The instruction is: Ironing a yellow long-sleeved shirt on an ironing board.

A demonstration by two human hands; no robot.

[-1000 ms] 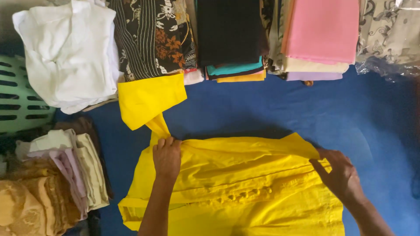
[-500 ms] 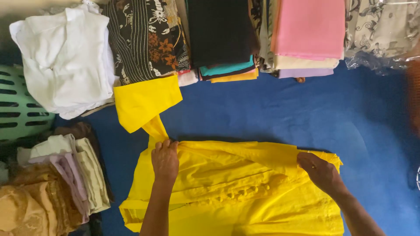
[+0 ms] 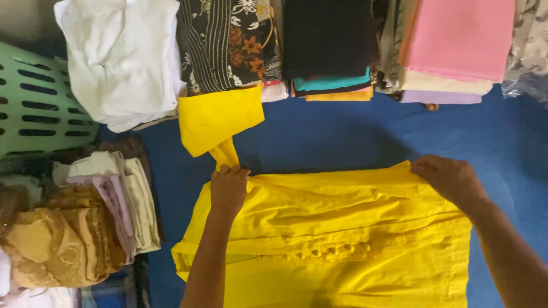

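A yellow garment (image 3: 337, 239) lies spread on the blue surface (image 3: 342, 137), with a row of small buttons across its middle. One sleeve (image 3: 217, 117) sticks out toward the far left. My left hand (image 3: 228, 188) presses on the garment's upper left corner where the sleeve begins. At the upper right corner my right hand (image 3: 448, 177) grips the fabric edge, folded inward.
Folded stacks line the far edge: white cloth (image 3: 123, 57), black patterned fabric (image 3: 228, 43), a black pile (image 3: 328, 40), a pink pile (image 3: 456, 37). A green laundry basket (image 3: 34, 102) sits at left, above beige and golden folded clothes (image 3: 74, 228).
My right hand has drawn the garment's right side inward and moved up to the top right corner. The left hand stays on the left shoulder.
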